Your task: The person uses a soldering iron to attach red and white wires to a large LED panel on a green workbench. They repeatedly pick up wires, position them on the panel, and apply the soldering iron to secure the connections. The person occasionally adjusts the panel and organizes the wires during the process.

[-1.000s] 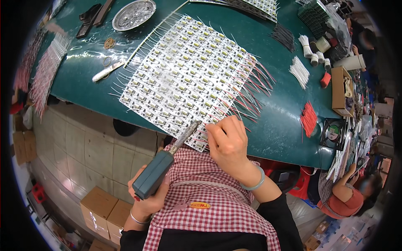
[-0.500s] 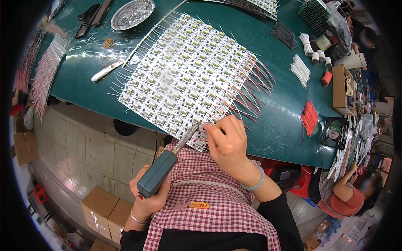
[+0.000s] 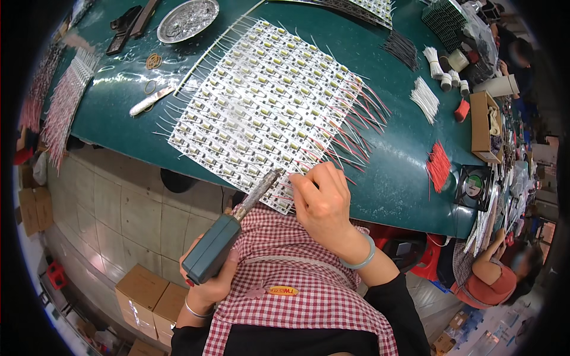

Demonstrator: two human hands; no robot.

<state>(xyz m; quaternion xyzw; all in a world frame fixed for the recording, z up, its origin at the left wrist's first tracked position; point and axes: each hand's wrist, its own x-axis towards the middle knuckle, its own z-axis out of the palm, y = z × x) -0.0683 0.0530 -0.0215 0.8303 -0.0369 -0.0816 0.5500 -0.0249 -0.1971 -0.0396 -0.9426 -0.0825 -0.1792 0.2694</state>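
My left hand point(image 3: 214, 283) is wrapped round the boxy dark green handle of a soldering iron point(image 3: 211, 249). Its metal barrel slants up to the right, and the tip is over the near corner of a white circuit board panel point(image 3: 237, 101). Rows of small yellowish components and thin wires cover that panel. Just right of the tip, my right hand point(image 3: 323, 199) is closed in a pinch at the board's near right edge, on what looks like a thin wire; the fingers mostly hide it. Red and white wires point(image 3: 356, 127) stick out along the panel's right side.
The panel lies on a green table point(image 3: 392, 190), its near corner past the front edge. Around it are a metal dish point(image 3: 188, 21), a white-handled knife point(image 3: 151, 101), red wires point(image 3: 439, 167), white wires point(image 3: 424, 99), a small fan point(image 3: 474, 187) and a cardboard box point(image 3: 487, 127). A person point(image 3: 490, 276) sits at right.
The soldering iron's handle has shifted slightly left with my left hand, and its tip has moved up a little across the board. My right hand has hardly moved.
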